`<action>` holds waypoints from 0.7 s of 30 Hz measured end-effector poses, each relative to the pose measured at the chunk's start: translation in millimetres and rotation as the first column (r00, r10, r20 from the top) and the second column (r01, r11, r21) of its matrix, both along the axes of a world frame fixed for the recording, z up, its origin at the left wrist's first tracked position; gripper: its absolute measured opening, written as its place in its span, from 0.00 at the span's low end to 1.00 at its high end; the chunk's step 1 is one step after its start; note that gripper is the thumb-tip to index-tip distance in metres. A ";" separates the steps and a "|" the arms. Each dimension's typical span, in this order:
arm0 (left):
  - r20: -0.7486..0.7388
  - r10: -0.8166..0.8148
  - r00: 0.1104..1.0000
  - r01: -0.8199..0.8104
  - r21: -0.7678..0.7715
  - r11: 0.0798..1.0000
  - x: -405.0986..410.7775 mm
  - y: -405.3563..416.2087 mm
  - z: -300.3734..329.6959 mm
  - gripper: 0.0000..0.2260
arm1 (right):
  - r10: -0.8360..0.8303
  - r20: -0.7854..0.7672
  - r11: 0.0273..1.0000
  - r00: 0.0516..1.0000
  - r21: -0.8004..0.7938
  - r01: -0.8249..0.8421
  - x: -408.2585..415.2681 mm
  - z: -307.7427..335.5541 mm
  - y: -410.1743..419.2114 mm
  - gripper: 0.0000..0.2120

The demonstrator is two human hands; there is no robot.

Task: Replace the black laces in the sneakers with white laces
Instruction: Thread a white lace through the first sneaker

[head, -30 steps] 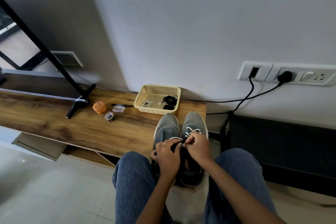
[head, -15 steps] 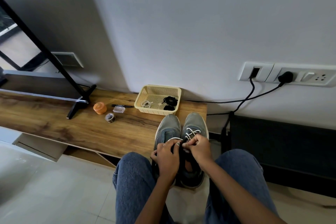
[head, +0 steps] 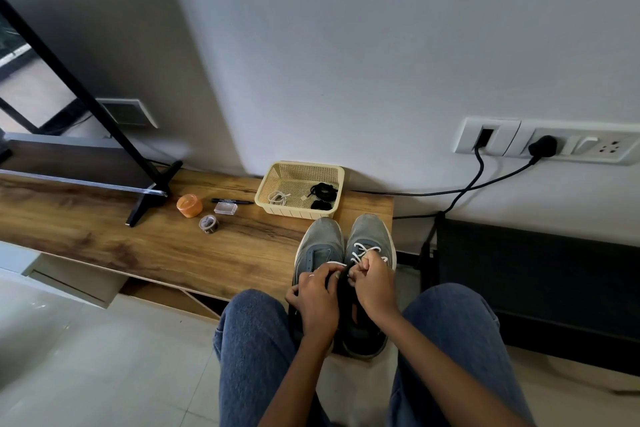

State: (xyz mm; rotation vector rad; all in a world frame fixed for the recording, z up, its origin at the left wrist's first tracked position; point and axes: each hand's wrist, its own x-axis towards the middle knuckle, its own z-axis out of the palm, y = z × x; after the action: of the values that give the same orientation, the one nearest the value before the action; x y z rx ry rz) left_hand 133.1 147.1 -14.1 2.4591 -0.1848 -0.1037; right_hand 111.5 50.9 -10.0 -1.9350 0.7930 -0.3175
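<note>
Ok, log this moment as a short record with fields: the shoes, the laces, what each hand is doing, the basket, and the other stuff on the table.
shoes: pair of grey sneakers side by side at the wooden table's right end
right sneaker: white lace crossed through the front eyelets
left sneaker: no lace visible at the front
left hand: grip on the lace end
right hand: pinching the lace
basket: cream plastic basket holding a coiled white lace and black laces
other items: orange round container, tape roll, black marker, small clear box

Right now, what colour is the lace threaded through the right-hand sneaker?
White: the lace crisscrosses the grey right sneaker, clearest in the head view.
</note>
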 end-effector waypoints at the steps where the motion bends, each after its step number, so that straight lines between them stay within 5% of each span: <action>1: -0.003 -0.002 1.000 0.002 -0.007 1.000 0.5 0.1 -0.7 0.09 | -0.005 -0.010 0.999 1.000 -0.033 0.005 -0.5 0.1 2.3 0.19; 16: -0.163 -0.165 0.973 0.184 0.112 0.976 24.6 2.2 9.6 0.07 | -0.023 -0.019 1.000 1.000 -0.009 0.023 -8.0 9.2 -2.0 0.19; 21: -0.152 -0.154 0.976 0.169 0.096 0.981 22.1 2.5 11.2 0.08 | -0.027 0.017 0.983 0.999 -0.181 0.030 -16.4 10.9 2.4 0.10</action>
State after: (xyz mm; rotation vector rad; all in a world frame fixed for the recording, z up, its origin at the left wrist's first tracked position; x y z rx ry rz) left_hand 155.2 149.6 -2.9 2.5292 -0.3239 -0.3699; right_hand 95.1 53.2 0.9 -2.0901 0.8065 -0.4338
